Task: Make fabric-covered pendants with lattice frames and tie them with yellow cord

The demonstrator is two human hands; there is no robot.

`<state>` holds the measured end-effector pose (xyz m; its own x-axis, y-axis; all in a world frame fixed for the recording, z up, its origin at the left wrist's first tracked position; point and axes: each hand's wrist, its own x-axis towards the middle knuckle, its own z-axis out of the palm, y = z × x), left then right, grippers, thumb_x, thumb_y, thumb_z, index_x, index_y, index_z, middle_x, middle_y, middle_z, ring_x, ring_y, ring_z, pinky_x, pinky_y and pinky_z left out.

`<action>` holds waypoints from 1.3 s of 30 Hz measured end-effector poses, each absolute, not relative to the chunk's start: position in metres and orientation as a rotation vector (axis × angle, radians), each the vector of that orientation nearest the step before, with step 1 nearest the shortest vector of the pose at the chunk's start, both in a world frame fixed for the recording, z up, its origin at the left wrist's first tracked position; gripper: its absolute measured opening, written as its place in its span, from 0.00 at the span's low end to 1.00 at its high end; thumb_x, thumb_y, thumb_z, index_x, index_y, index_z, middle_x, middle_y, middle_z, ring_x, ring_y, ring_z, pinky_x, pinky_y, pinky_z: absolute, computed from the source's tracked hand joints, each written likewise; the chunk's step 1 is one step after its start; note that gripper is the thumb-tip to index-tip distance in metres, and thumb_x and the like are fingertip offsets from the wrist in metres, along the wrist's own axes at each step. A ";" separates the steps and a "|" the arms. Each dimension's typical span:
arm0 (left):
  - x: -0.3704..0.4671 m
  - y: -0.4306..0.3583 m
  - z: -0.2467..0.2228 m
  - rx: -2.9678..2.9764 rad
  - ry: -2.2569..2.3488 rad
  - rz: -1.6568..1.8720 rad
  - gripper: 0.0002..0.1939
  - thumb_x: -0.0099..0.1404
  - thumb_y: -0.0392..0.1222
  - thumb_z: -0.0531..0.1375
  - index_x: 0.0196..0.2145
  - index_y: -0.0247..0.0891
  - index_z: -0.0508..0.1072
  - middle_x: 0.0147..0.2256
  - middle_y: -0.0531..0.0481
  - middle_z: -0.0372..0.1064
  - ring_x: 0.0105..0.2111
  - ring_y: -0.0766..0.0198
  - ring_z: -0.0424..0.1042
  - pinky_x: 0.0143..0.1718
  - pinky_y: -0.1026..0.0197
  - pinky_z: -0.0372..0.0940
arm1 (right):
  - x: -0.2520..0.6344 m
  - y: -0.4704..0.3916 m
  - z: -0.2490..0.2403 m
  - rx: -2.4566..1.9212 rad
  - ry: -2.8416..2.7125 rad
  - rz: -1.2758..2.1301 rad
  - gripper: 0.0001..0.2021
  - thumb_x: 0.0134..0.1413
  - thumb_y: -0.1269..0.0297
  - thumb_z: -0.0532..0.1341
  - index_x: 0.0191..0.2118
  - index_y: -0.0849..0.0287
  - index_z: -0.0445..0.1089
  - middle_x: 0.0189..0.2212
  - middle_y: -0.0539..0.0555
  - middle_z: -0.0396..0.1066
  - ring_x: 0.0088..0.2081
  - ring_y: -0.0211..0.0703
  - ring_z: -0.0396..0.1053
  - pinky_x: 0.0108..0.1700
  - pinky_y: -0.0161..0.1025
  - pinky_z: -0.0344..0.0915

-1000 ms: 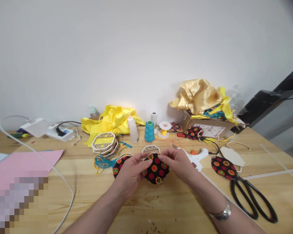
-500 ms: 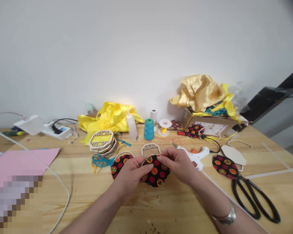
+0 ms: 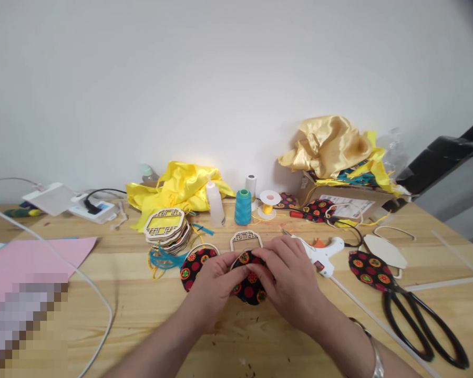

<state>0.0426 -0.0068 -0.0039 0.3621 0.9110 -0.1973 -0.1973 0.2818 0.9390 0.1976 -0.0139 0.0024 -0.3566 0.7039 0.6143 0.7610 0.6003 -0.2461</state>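
Note:
Between my two hands is a round piece covered in black patterned fabric [image 3: 249, 290], raised a little off the table. My left hand [image 3: 216, 281] grips its left side, thumb on the front face. On the right edge, my right hand [image 3: 289, 278] is closed on it, with the thumb pressed near the top and the fingers curled over the rim. A second round fabric piece [image 3: 195, 269] with a pale rim lies beside my left hand. Just behind the held piece is a pale wooden lattice frame [image 3: 246, 240]. A white glue gun [image 3: 326, 256] lies right of my right hand.
Black-handled scissors [image 3: 425, 325] lie at right by a patterned fabric scrap [image 3: 370, 270]. Lattice frames [image 3: 165, 226] are stacked at left. Behind stand a glue bottle [image 3: 215, 205], a teal thread cone [image 3: 243, 208] and a cardboard box [image 3: 347, 202]. A white cable [image 3: 90, 283] crosses the left side.
My right hand has turned further over the fabric-covered piece, covering more of its right side. My left hand keeps its hold. The whole view has shifted slightly.

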 end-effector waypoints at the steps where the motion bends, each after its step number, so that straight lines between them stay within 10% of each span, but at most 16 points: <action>1: 0.043 -0.007 -0.003 1.007 0.891 0.883 0.09 0.57 0.37 0.62 0.36 0.37 0.77 0.29 0.51 0.74 0.32 0.64 0.70 0.36 0.65 0.61 | 0.198 -0.013 0.002 -1.150 -2.136 -0.113 0.06 0.57 0.66 0.56 0.37 0.60 0.69 0.32 0.55 0.70 0.36 0.45 0.61 0.40 0.45 0.57; 9: 0.042 -0.008 -0.004 1.017 0.881 0.786 0.10 0.57 0.37 0.61 0.38 0.37 0.77 0.31 0.50 0.76 0.33 0.64 0.71 0.37 0.64 0.63 | 0.204 -0.005 0.002 -1.232 -2.037 -0.046 0.08 0.57 0.72 0.52 0.28 0.60 0.65 0.27 0.55 0.66 0.32 0.44 0.59 0.36 0.42 0.57; 23: 0.039 -0.008 -0.001 0.763 0.865 0.804 0.12 0.54 0.37 0.64 0.38 0.34 0.77 0.28 0.46 0.77 0.28 0.63 0.75 0.31 0.65 0.67 | 0.237 0.023 -0.003 -1.474 -1.476 0.665 0.20 0.56 0.55 0.51 0.16 0.58 0.54 0.15 0.45 0.51 0.21 0.35 0.52 0.24 0.34 0.50; 29: 0.038 -0.007 -0.004 0.862 0.882 0.795 0.12 0.54 0.38 0.63 0.37 0.33 0.77 0.28 0.46 0.77 0.29 0.63 0.73 0.32 0.64 0.65 | 0.221 0.010 0.001 -1.224 -1.668 0.881 0.08 0.53 0.65 0.57 0.38 0.59 0.70 0.32 0.53 0.71 0.32 0.39 0.66 0.35 0.37 0.63; 39: 0.041 -0.008 -0.002 1.129 0.980 0.646 0.09 0.52 0.40 0.62 0.30 0.33 0.76 0.23 0.52 0.71 0.27 0.63 0.69 0.31 0.63 0.62 | 0.217 0.001 0.007 -1.096 -2.129 0.755 0.09 0.58 0.68 0.54 0.39 0.56 0.72 0.34 0.52 0.73 0.36 0.39 0.68 0.39 0.37 0.63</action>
